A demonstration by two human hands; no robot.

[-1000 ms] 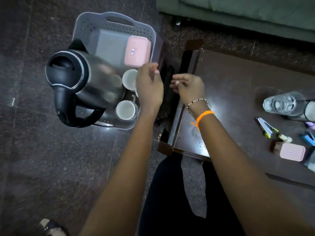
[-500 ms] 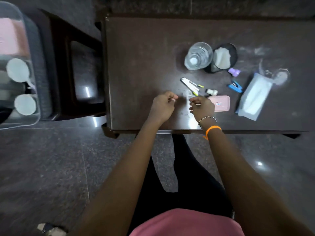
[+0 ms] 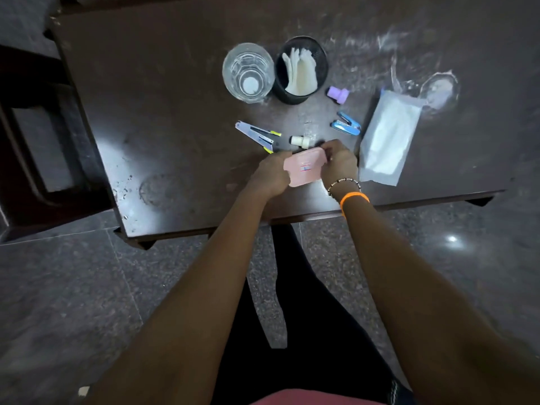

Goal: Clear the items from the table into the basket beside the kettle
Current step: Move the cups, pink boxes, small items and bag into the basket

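Observation:
A small pink box (image 3: 304, 168) is held between both hands just above the dark table (image 3: 163, 112), near its front edge. My left hand (image 3: 270, 178) grips its left end and my right hand (image 3: 339, 163) its right end. Behind the hands lie a white and yellow stapler (image 3: 257, 135), a small white bottle (image 3: 301, 140), a blue stapler (image 3: 346, 124) and a purple cap (image 3: 338, 95). A clear glass (image 3: 248, 73) and a black cup of white paper (image 3: 301, 70) stand further back. The basket and kettle are out of view.
A white packet in clear wrap (image 3: 385, 138) lies at the right of the table, with a clear lid (image 3: 438, 89) behind it. A dark stool (image 3: 35, 135) stands left of the table. Stone floor surrounds it.
The view swung from the basket and kettle to the table. Both hands moved right and closed on the pink box, which now sits lifted between them.

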